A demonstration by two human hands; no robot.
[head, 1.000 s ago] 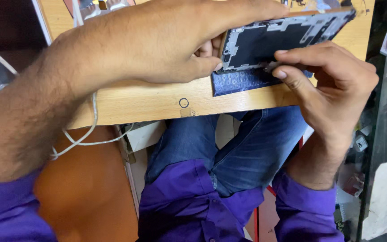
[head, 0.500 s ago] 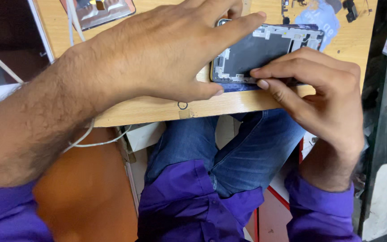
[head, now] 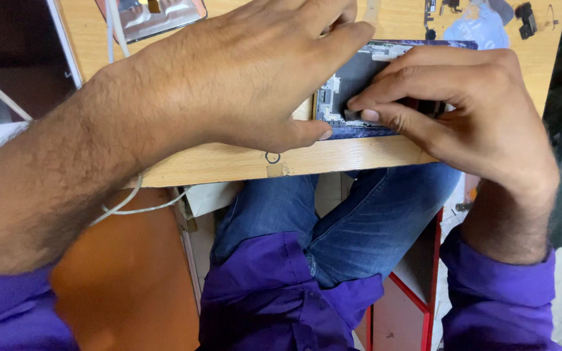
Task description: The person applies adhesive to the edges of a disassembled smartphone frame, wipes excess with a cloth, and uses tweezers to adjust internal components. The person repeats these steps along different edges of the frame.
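right fingers: the fingertips [head: 367, 115] of the right hand [head: 469, 110] were pressed together onto the dark inner face of the opened phone [head: 359, 81], index and thumb pinched at its lower left part; whether something small sat between them could not be told.
left fingers: the left hand [head: 248, 71] lay flat and curled over the phone's left end, thumb along the near edge and the other fingers across the top corner, pinning it down rather than lifting it.
opened phone: it lay flat with its back removed, dark plate and pale frame showing, near the front edge of the wooden table [head: 229, 162]; a strip of bluish cloth [head: 365, 132] showed under its near edge.
beyond the phone: a pale blue scrap [head: 469, 29] and small dark parts [head: 523, 14] lay on the table behind the phone, toward the far right corner.
left of the phone: a second opened device with a metal plate [head: 154, 16] lay at the far edge, well apart from the phone, with white cables [head: 115, 29] crossing it; another white cable [head: 139, 207] hung over the front edge.
below the phone: the person's blue jeans [head: 359, 221] and purple shirt [head: 274, 292] showed under the table edge, with a red frame [head: 434, 260] beside the right knee.
forearms: both wore purple sleeves [head: 495, 299] pushed back from the wrists.
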